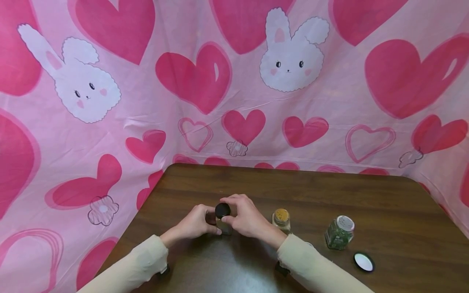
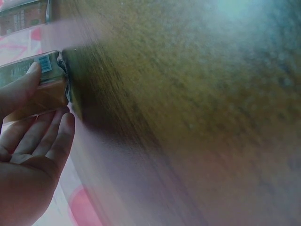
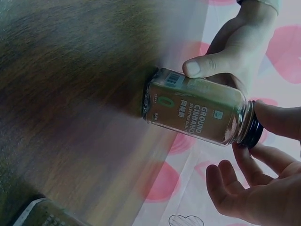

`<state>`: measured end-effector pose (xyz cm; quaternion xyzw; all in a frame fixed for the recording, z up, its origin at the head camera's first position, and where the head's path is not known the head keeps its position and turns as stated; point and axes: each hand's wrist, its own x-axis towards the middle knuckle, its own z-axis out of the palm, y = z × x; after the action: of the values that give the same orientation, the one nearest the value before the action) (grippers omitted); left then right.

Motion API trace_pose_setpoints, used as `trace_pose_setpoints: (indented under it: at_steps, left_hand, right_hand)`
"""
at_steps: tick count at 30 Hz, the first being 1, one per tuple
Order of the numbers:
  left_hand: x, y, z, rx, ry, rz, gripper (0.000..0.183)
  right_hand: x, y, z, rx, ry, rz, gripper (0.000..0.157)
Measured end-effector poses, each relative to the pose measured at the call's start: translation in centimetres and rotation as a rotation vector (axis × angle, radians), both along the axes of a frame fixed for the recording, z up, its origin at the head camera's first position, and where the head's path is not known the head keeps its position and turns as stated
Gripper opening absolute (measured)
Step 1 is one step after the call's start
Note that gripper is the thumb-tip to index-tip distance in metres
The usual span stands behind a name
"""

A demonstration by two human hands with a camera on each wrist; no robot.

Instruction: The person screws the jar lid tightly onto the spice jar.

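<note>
A glass jar labelled ground cinnamon stands upright on the wooden table, with brown powder inside. My left hand grips the jar's body low down, thumb on the label side and fingers behind, as the left wrist view shows around the jar. On top is a black cap, sitting on the jar's neck. My right hand pinches this cap between thumb and fingers; in the right wrist view its other fingers are loosely bent, away from the glass.
Right of my hands stands an uncapped jar of yellow-brown powder. Farther right is a jar of green flakes with a perforated top. A dark-rimmed lid lies white side up nearby. A pink heart-patterned cloth hangs behind the table.
</note>
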<state>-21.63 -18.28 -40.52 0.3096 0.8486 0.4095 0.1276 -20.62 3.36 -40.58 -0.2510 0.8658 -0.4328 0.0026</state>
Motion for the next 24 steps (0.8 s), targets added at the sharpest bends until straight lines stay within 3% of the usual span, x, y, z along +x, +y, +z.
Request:
trace_pose_setpoints:
  at_steps: [2, 9, 24]
  left_hand:
    - [-0.1, -0.1, -0.1, 0.007, -0.002, -0.004, 0.028]
    - [-2.4, -1.2, -4.3, -0.014, 0.009, 0.014, 0.030]
    - [-2.3, -1.0, -4.3, 0.011, 0.005, 0.009, 0.037]
  right_hand:
    - [0.0, 0.0, -0.1, 0.004, -0.002, -0.008, 0.045]
    - [0.0, -0.2, -0.1, 0.013, -0.006, -0.027, 0.047]
    - [-0.1, -0.4, -0.2, 0.044, 0.051, -0.050, 0.051]
